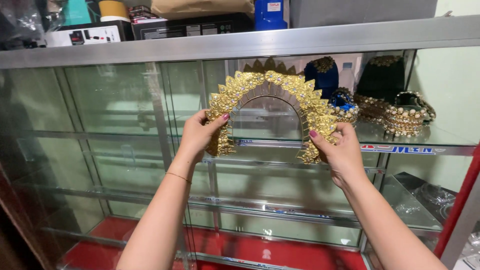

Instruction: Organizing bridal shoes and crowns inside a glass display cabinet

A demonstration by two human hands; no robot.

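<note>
- Two hands on one piece: a gold arch-shaped headpiece [272,102], held upright in front of a glass display cabinet [125,150], at about the level of its upper glass shelf [440,136].
- Left hand [197,135] pinches the left leg of the arch, thumb on the front face, fingers behind it.
- Right hand [340,152] pinches the right leg the same way, thumb in front, rest of the fingers wrapped behind.
- Arch is level, open side down, both lower ends inside the grips; the top span is unsupported.
- Handling, my read: thin stamped metal with set stones and fine spokes inside the curve. Likely light, fairly stiff across the band, but the leaf edges and spokes look easy to bend or snag.
- Best hold looks like the two lower ends, as now, on the solid band. Avoid squeezing the spokes or the stones along the top.
- Surface looks textured, so slip risk seems low; sharp edges possible.
- Nearby on the shelf to the right: beaded gold bangles [405,120] and dark blue and dark green cloth pieces [322,75] with gold trim, just beside the right end of the arch.
- Boxes [85,35] and a blue container [270,12] sit on top of the cabinet.
- Lower shelves are glass over a red base [280,252].
</note>
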